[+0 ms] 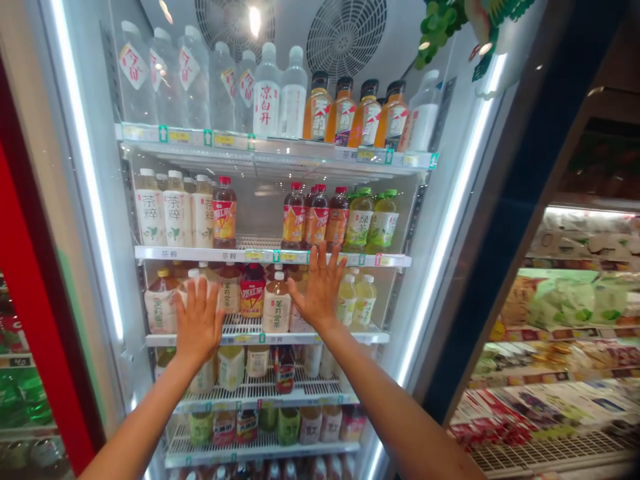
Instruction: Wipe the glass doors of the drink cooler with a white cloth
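Observation:
My left hand [199,325] reaches forward, fingers spread, with nothing in it. It is in front of the third shelf, partly covering the bottles there. My right hand [319,288] is also open, with fingers spread before the second shelf's front edge [345,259]. Near its thumb stands a white-labelled tea bottle [277,305]. Red-capped iced tea bottles [294,217] and green-capped tea bottles [360,220] stand just above my right hand. Left of that tea bottle is a dark bottle with a red label [252,291]. Whether either palm touches a glass pane, I cannot tell.
Clear water bottles [267,93] and black-capped amber bottles [345,113] line the top shelf. More drinks fill lower shelves [270,403]. Bright light strips [450,213] run down both sides of the cooler. Packaged goods [575,300] lie on shelves at the right; a red post [37,233] stands left.

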Motion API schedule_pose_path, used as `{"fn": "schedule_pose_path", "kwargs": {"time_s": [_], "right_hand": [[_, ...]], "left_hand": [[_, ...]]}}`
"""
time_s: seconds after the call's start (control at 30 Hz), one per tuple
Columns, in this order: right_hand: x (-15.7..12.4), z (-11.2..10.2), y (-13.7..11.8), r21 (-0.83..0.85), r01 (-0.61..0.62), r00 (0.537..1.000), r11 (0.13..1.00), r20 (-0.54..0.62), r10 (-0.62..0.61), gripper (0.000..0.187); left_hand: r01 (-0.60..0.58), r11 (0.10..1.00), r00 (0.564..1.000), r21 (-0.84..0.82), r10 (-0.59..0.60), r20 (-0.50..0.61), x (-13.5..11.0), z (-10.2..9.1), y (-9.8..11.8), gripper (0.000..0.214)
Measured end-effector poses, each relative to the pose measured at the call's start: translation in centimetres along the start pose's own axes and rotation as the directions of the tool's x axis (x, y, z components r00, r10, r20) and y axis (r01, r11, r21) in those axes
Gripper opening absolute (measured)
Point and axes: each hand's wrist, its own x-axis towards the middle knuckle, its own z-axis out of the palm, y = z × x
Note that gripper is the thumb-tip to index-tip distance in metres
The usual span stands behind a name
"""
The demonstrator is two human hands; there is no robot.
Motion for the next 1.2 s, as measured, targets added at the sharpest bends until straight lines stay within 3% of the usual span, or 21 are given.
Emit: {"fn": "schedule_pose_path", "kwargs": {"time_s": [0.07,0.1,0.23,0.3,0.43,0.5,0.57,0.7,0.73,0.8,0.87,0.93,1.0,1.1,1.13,1.2], "right_hand": [[-0.7,0.2,0.0,-0.016,0.059,0.998,0.998,0.012,-0.058,0.100],[-1.0,0.3,0.0,-0.028,0.088,0.996,0.996,0.014,-0.087,0.101],[-1.7,0.5,0.4,-0.059,0.157,0.988,0.986,0.007,-0.156,0.101],[-1.8,0.4,0.6,-0.060,0.177,0.984,0.982,0.006,-0.176,0.100],[-1.9,0.4,0.7,-0.066,0.170,0.985,0.983,-0.003,-0.171,0.102],[-1.9,0.5,0.6,-0.064,0.166,0.986,0.984,0.002,-0.166,0.101],[-1.8,0.6,0.5,-0.058,0.166,0.986,0.984,0.003,-0.166,0.100],[-1.7,0.2,0.1,-0.048,0.160,0.987,0.986,0.018,-0.159,0.096],[-1.8,-0.1,0.3,-0.045,0.163,0.986,0.986,0.042,-0.161,0.095],[-2.4,-1.1,1.4,-0.044,0.194,0.976,0.980,0.112,-0.188,0.090],[-3.3,-2.3,3.5,-0.057,0.221,0.964,0.973,0.164,-0.210,0.086],[-4.2,-3.4,6.2,-0.090,0.201,0.971,0.975,0.151,-0.186,0.086],[-5.0,-4.0,8.9,-0.118,0.159,0.984,0.980,0.104,-0.147,0.089],[-5.6,-3.7,11.4,-0.126,0.149,0.988,0.981,0.063,-0.142,0.092],[-5.7,-3.5,11.8,-0.123,0.152,0.988,0.981,0.057,-0.146,0.092],[-5.8,-3.1,11.9,-0.117,0.147,0.989,0.982,0.046,-0.142,0.091]], "left_hand": [[-0.064,0.998,0.998,-0.018,0.064,0.028,-2.5,-0.6,-1.0,0.075],[-0.082,0.996,0.996,-0.021,0.083,0.038,-2.6,-1.0,-2.0,0.074],[0.013,1.000,1.000,0.012,-0.013,0.000,2.6,-1.9,-6.9,0.072],[0.067,0.997,0.997,0.027,-0.066,-0.026,3.7,-1.8,-7.4,0.073],[-0.012,1.000,1.000,0.029,0.012,0.009,-1.1,-1.3,-3.6,0.076],[-0.070,0.997,0.997,0.023,0.069,0.035,-2.3,-1.0,-1.8,0.076],[-0.076,0.997,0.997,0.023,0.075,0.036,-0.3,-0.7,-0.9,0.075],[-0.039,0.999,0.999,0.019,0.039,0.009,6.6,0.9,1.2,0.076],[-0.071,0.997,0.997,0.010,0.071,0.015,7.0,1.4,2.4,0.076],[-0.195,0.981,0.980,-0.020,0.195,0.033,5.4,2.0,5.0,0.074],[-0.330,0.943,0.942,-0.050,0.332,0.039,2.6,2.3,7.3,0.071],[-0.413,0.908,0.908,-0.063,0.416,0.040,1.7,2.5,8.6,0.068],[-0.425,0.904,0.903,-0.052,0.427,0.051,4.0,2.8,9.1,0.069],[-0.332,0.943,0.941,-0.006,0.331,0.068,9.7,3.7,10.2,0.073],[-0.307,0.952,0.949,0.005,0.306,0.075,10.7,4.1,10.9,0.074],[-0.333,0.943,0.938,0.001,0.331,0.101,10.1,4.9,12.6,0.075]]}}
